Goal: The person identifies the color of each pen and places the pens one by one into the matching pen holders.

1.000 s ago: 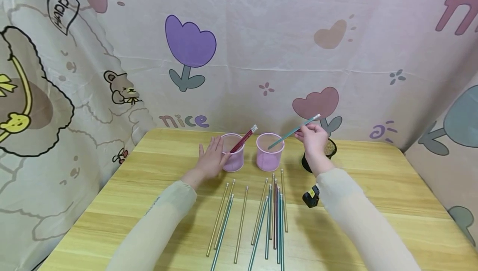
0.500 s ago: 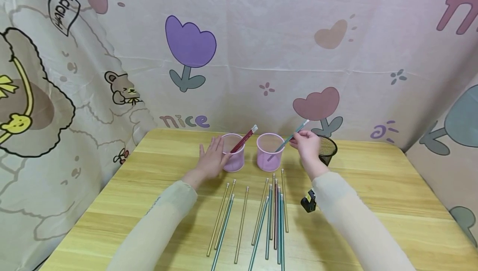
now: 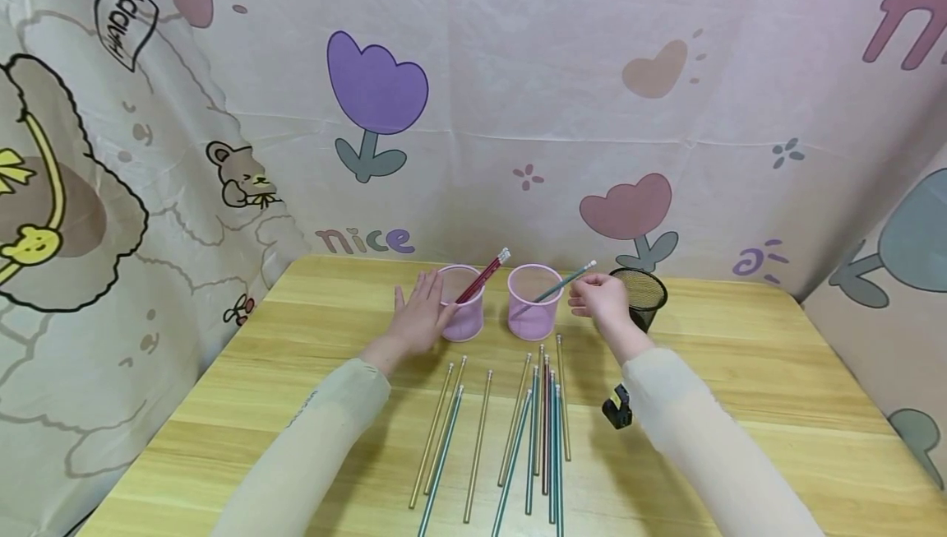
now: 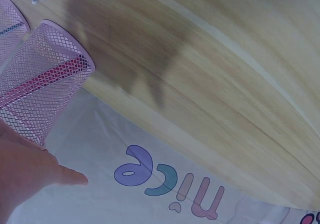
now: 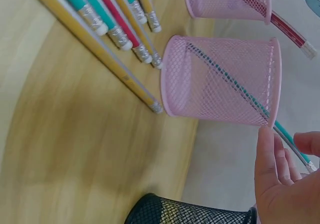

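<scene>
Head view: left hand (image 3: pixel 422 315) is lying fingers extended against the left pink cup (image 3: pixel 466 325), apparently steadying it, gripping nothing. Two or so red pencils (image 3: pixel 482 277) are leaning inside, erasers up. Right hand (image 3: pixel 602 298) is hovering beside the middle pink cup (image 3: pixel 533 323), where a teal pencil (image 3: pixel 564 281) is slanting over the rim, eraser end outward, probably since the cup is wider than one pencil needs. Loose pencils (image 3: pixel 546 438) are lying on the desk (image 3: pixel 740 356), erasers toward the cups, likely for easy picking. Black mesh cup (image 3: pixel 645 294) is standing behind the right hand.

Left wrist view: hand is resting by the cup's rim; red is showing through the mesh.

Right wrist view: fingers are staying loose and nearly straight, thumb apart; teal pencil is passing behind them, seemingly supported by cup alone. Contact: cannot tell.
</scene>
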`<state>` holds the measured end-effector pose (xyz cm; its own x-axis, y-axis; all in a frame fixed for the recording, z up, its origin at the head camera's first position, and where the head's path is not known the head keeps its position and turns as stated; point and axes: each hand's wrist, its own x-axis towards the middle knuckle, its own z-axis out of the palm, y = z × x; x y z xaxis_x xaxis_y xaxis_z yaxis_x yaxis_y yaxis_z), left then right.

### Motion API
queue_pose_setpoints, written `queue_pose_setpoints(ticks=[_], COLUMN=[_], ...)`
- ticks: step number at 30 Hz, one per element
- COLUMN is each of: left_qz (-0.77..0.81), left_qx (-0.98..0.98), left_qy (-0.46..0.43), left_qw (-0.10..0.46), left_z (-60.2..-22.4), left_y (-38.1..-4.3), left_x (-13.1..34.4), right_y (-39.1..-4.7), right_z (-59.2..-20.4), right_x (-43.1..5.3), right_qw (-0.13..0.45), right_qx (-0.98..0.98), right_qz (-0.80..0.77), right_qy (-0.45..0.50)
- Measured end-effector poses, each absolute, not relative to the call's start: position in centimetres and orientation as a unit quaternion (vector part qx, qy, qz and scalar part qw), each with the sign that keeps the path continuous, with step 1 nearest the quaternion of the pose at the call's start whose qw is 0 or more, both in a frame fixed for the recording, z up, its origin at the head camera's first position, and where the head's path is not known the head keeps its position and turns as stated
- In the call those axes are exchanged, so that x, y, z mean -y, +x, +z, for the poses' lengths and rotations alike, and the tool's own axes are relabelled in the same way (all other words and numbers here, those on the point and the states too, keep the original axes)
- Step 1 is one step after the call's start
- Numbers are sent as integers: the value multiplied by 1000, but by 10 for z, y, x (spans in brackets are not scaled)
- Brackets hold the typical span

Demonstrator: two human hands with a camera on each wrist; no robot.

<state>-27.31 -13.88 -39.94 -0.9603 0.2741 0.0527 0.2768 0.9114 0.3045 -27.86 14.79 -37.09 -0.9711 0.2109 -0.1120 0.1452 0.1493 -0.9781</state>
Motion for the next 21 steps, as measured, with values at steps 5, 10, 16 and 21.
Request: queue_pose_setpoints(ticks=[5,10,16,21], left_qz=[-159,-162,-161,-161], left_qx=[977,976,976,976], left_qy=[-142,-145,-148,-149], left_qw=[1,6,11,12], left_z=[-399,-399,-399,-399], left_y=[-272,-273,-273,-272], left_x=[139,139,139,140], right_y=[-273,-266,-260,-256], right_z=[-375,-378,-387,-396], right_x=[-151,-157,-163,-165], right_qw=[8,-4,-27,-58], right_qx=[780,800,825,861], right_qz=[615,589,554,498], right_qy=[-114,-113,-107,-89])
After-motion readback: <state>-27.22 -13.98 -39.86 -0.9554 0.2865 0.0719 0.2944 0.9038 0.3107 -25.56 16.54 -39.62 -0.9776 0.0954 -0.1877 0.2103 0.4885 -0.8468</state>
